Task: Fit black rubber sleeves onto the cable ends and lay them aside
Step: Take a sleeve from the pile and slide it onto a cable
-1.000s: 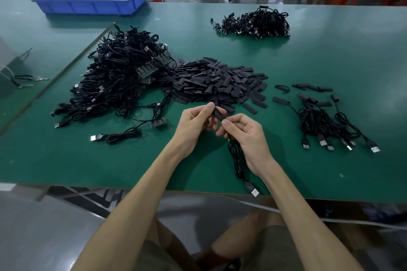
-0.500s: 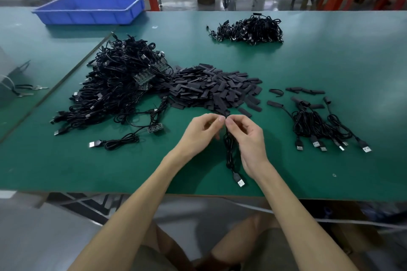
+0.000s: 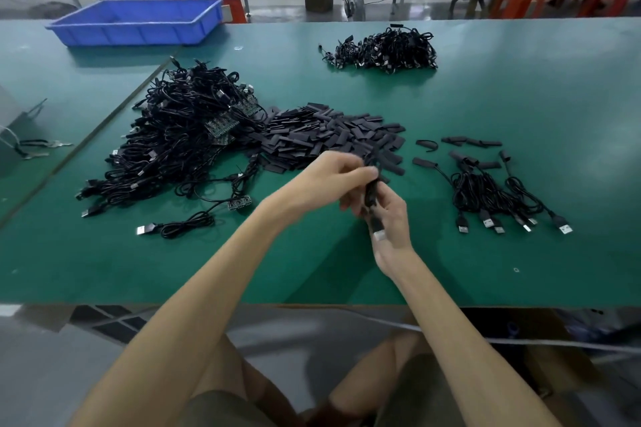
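Cable (image 3: 370, 191) is sitting bunched between both hands above the table (image 3: 520, 97), just near of the sleeve pile (image 3: 329, 139). The left hand (image 3: 329, 177) is pinching its far end; the right hand (image 3: 393, 222) is gripping the bundle. Its long axis is running far to near, with the silver plug (image 3: 378, 235) pointing near.

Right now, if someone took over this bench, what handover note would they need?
The left hand pinches the top of one cable; the right hand grips its coil. Blur hides whether its sleeve is on.
Mid-table lie loose sleeves, with unsleeved cables heaped left of them.
Done: a few sleeved cables laid at the right.
Left: the big heap.
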Tool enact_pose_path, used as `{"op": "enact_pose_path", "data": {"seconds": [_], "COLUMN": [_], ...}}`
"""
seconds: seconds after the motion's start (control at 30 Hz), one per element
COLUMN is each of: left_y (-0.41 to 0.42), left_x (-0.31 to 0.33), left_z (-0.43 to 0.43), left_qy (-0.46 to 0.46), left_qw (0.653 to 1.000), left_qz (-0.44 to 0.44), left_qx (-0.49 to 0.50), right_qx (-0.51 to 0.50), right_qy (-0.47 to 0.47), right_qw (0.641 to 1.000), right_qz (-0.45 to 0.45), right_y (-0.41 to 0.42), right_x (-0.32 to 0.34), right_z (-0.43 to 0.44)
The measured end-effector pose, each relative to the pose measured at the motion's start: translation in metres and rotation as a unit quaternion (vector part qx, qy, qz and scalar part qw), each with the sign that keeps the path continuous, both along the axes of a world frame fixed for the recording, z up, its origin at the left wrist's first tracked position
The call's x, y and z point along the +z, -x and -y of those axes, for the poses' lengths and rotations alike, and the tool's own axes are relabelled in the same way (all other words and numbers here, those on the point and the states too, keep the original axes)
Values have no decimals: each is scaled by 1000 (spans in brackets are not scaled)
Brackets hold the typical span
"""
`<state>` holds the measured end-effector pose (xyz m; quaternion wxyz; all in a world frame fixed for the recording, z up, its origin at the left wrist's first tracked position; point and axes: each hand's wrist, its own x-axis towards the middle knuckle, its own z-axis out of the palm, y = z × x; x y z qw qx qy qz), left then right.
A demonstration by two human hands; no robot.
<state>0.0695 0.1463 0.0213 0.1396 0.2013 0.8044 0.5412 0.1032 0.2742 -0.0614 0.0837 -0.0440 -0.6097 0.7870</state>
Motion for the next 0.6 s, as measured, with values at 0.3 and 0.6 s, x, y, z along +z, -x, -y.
{"op": "enact_pose_path", "data": {"seconds": [0.3, 0.6], "left_y": [25, 32], "left_x": [6, -21], "left_z": [-102, -142], "left_qy": [175, 208], "left_qw": [983, 977], "left_qz": [-24, -18], "left_qx": [-58, -34], "right_qx": [33, 20], "right_qy": [-143, -62], "right_qw": [989, 997], "right_qz": [32, 29], "right_y": [-4, 3], "right_x": [-3, -9], "right_z": [0, -2]}}
